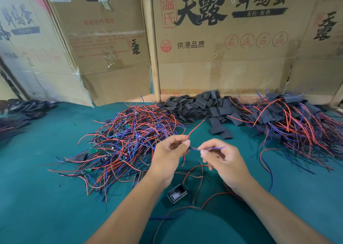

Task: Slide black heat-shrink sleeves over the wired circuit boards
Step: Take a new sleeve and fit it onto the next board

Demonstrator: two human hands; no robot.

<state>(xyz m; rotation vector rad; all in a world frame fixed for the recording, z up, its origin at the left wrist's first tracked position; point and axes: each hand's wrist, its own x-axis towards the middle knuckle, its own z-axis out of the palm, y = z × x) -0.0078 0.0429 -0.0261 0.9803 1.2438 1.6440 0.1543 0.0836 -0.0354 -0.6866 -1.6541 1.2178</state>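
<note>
Both hands work above the green bench point(46, 197), close together near the middle of the view. The left hand point(167, 160) has its grip closed on a wired piece: thumb and forefinger pinch at the point where a red wire point(196, 127) rises up and away toward the back; what sits inside the pinch is mostly hidden by the fingers. The right hand point(222, 162) has its grip pinched on a blue wire point(213, 148) that runs across from the left hand's fingertips and sticks out past the right forefinger. To the left of the hands lies a big tangle of boards point(128, 141), red and blue leads every way, a few green boards showing at its edges. Behind the hands, against the cardboard wall point(222, 67), sits a heap of black sleeves point(204, 106), several spilled forward onto the bench. To the right is a pile of sleeved boards point(289, 117) with their leads trailing toward the front. Just below the hands, one sleeved unit point(176, 193) lies on the bench among loose wires.
</note>
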